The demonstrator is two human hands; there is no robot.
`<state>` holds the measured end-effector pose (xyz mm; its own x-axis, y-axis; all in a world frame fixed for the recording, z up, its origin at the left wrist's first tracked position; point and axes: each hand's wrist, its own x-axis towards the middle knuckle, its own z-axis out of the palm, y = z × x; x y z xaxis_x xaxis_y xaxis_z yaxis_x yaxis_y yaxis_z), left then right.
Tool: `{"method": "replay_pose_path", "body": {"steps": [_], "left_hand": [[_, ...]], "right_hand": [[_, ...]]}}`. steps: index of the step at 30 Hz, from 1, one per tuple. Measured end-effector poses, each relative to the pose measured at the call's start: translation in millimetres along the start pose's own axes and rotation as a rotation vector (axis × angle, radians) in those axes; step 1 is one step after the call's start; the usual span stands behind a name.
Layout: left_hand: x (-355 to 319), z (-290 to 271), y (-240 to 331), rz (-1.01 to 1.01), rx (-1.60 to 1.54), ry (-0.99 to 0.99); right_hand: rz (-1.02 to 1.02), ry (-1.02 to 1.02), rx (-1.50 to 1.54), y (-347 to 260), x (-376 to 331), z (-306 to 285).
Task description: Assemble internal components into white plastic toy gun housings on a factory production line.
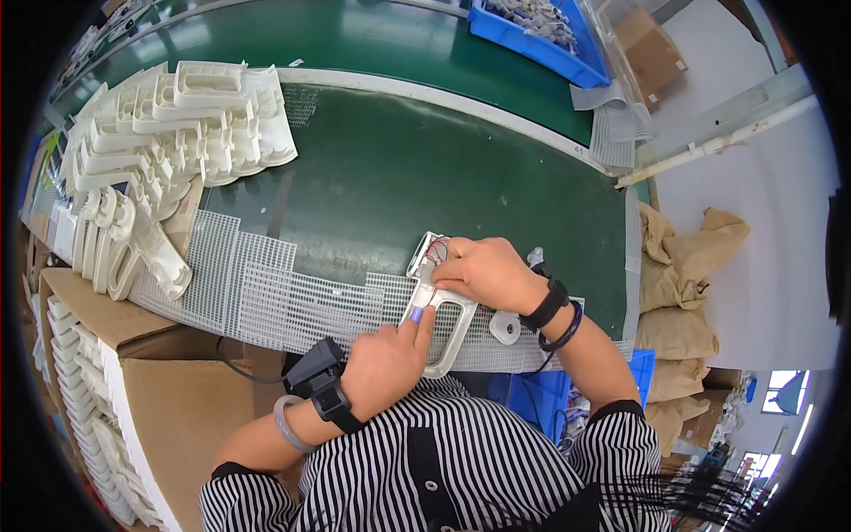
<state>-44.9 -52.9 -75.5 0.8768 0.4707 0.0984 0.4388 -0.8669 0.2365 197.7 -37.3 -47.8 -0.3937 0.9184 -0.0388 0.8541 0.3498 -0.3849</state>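
A white plastic housing half (pixel 458 330) with a looped handle lies in front of me on the mesh mat at the table's near edge. Thin red wires (pixel 435 251) run inside its upper end. My right hand (pixel 486 273) reaches over that end, thumb and fingers pinched together at the wires; the exact grip is partly hidden. From the near left, my left hand (pixel 386 359) holds the housing's side, its index finger pressed against it beside a small purple-blue part (pixel 417 314). A round white plastic piece (pixel 504 328) sits just right of the housing.
Stacked white housings (pixel 191 124) fill the left of the green table (pixel 399 168). Below them stands a cardboard box (pixel 191 403). A blue bin (pixel 541 31) of small parts is at the back. Brown sacks (pixel 678 332) stand on the right. A black device (pixel 316 365) with a cable sits by my left wrist.
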Motion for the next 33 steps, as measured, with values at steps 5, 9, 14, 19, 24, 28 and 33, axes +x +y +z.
{"method": "replay_pose_path", "body": {"steps": [5, 9, 14, 19, 24, 28, 33], "left_hand": [[-2, -2, -2, -0.022, -0.043, -0.018], [-4, -3, -4, -0.025, -0.1, -0.007], [-8, -3, -6, -0.017, -0.116, 0.051], [-7, -10, -24, 0.111, -0.131, 0.243], [-12, -4, -31, 0.194, -0.1, 0.203], [-16, 6, -33, 0.211, -0.12, 0.15], [-13, 5, -35, 0.24, -0.084, 0.134]], "right_hand": [[0.009, 0.011, -0.011, -2, 2, 1], [0.037, 0.019, -0.051, 1, 3, 7], [0.066, -0.023, -0.045, -2, 7, 5], [0.077, -0.103, 0.075, 1, 8, -7], [0.046, -0.095, 0.126, 2, 6, -7], [0.047, -0.118, 0.157, 3, 6, -9], [0.046, -0.103, 0.085, 4, 7, -6]]}}
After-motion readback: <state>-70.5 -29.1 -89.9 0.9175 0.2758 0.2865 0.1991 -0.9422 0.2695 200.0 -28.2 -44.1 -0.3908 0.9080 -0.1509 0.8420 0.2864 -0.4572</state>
